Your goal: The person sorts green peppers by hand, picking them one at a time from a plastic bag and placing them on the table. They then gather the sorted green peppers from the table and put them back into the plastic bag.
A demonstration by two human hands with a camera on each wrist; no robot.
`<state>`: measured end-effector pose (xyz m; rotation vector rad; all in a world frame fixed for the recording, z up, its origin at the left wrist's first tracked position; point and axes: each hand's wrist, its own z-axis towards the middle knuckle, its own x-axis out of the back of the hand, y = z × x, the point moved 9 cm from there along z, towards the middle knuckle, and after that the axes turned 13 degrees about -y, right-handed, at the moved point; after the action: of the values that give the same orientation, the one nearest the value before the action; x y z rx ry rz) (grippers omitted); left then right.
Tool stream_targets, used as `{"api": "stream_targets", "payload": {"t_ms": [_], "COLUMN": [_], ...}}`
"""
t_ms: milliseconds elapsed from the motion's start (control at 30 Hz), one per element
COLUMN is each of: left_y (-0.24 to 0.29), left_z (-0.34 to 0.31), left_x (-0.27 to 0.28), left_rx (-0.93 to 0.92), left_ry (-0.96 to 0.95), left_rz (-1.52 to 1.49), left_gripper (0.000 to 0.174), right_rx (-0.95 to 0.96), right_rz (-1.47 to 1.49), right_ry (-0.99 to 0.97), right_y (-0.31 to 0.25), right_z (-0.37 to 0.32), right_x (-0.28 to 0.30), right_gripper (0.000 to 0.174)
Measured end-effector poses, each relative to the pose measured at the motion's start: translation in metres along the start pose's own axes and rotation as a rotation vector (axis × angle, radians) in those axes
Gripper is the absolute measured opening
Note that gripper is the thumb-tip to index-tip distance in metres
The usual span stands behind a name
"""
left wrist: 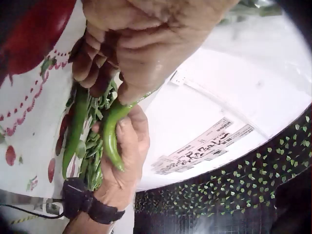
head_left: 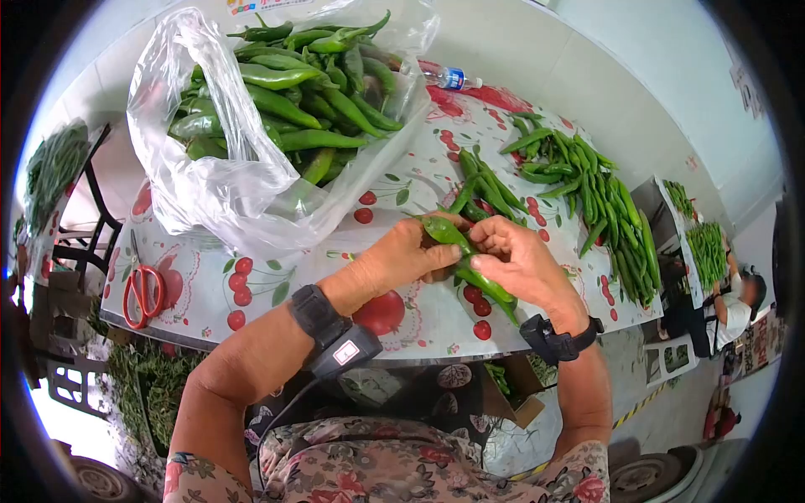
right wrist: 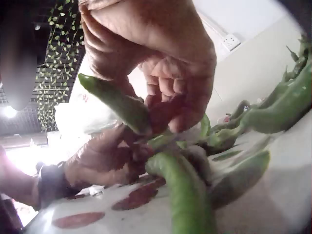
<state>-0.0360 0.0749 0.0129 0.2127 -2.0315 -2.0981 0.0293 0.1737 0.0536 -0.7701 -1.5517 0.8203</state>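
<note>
Over the table, the left hand (head_left: pixel 401 258) pinches a green pepper (head_left: pixel 441 228) between thumb and fingers. Close against it, the right hand (head_left: pixel 530 267) has its thumb and curled fingers at the same pepper. A second pepper (head_left: pixel 486 283) slants down below the fingertips. In the left wrist view, a curved pepper (left wrist: pixel 111 136) runs from under the left thumb along the right hand (left wrist: pixel 130 151), and another pepper (left wrist: pixel 77 129) is beside it. The right wrist view has one pepper (right wrist: pixel 119 105) by the right hand (right wrist: pixel 156 44) and a blurred one (right wrist: pixel 183 195) nearer the camera.
A clear plastic bag (head_left: pixel 243 197) full of peppers stands at the back left. Red scissors (head_left: pixel 144 295) lie at the left edge. A small bunch of peppers (head_left: pixel 495 191) and a larger pile (head_left: pixel 616 210) lie to the right. Behind is a bottle (head_left: pixel 453 78).
</note>
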Motion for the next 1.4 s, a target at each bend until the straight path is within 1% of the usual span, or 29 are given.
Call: {"api": "stream_targets", "payload": {"t_ms": [67,133,200,233,300,367,400,500,600,700,800,900,1000,1067,1100,1200,1300,1400], "left_y": [-0.001,-0.005,-0.016,-0.022,-0.024,-0.023,-0.023,-0.023,-0.022,-0.023,-0.023,-0.02,-0.023,-0.022,-0.024,-0.028,-0.023,-0.021], "left_z": [-0.001,0.0,0.0,-0.001,-0.003,-0.006,-0.005,-0.003,-0.001,0.0,0.001,0.0,0.001,0.001,0.003,0.004,-0.001,-0.006], "left_x": [0.001,0.004,0.015,0.02,0.023,0.025,0.023,0.018,0.015,0.015,0.013,0.01,0.01,0.011,0.011,0.014,0.013,0.011], "left_rx": [-0.018,-0.041,0.025,0.059,0.082,0.098,0.109,0.127,0.113,0.115,0.148,0.16,0.107,0.055,0.043,0.02,0.038,0.081], "left_ry": [-0.009,-0.001,0.12,0.181,0.219,0.241,0.216,0.157,0.136,0.114,0.062,0.034,0.063,0.109,0.102,0.093,0.108,0.115], "left_rz": [-0.088,-0.189,-0.292,-0.345,-0.365,-0.366,-0.344,-0.298,-0.277,-0.244,-0.233,-0.235,-0.301,-0.37,-0.394,-0.453,-0.485,-0.501], "left_gripper": [0.032,0.031,0.03,0.03,0.031,0.032,0.032,0.033,0.033,0.032,0.033,0.035,0.039,0.041,0.041,0.041,0.039,0.035], "right_rx": [0.011,-0.038,-0.11,-0.094,-0.058,-0.077,-0.085,-0.291,-0.311,-0.341,-0.149,-0.166,-0.077,-0.041,-0.023,0.031,0.031,-0.037], "right_rz": [-0.02,-0.023,-0.075,-0.29,-0.722,-0.799,-0.838,-0.8,-0.742,-0.582,-0.62,-0.108,0.141,0.171,0.186,0.064,-0.034,-0.013], "right_ry": [-0.01,0.004,0.029,0.052,0.096,0.123,0.136,0.064,0.106,0.13,0.303,0.388,0.397,0.331,0.298,0.087,-0.017,-0.021], "right_y": [-0.002,-0.001,0.001,0.0,0.0,0.013,0.018,0.052,0.055,0.065,0.053,0.051,0.032,0.017,0.011,-0.007,-0.012,-0.01], "right_z": [0.001,-0.003,-0.012,-0.018,-0.031,-0.052,-0.06,-0.068,-0.069,-0.07,-0.073,-0.069,-0.05,-0.029,-0.02,0.001,0.01,0.009], "right_x": [-0.003,0.005,0.017,0.026,0.043,0.055,0.059,0.062,0.066,0.072,0.082,0.085,0.065,0.04,0.03,-0.002,-0.015,-0.016], "right_gripper": [0.024,0.023,0.024,0.026,0.03,0.032,0.033,0.032,0.031,0.028,0.027,0.027,0.027,0.025,0.024,0.023,0.023,0.025]}}
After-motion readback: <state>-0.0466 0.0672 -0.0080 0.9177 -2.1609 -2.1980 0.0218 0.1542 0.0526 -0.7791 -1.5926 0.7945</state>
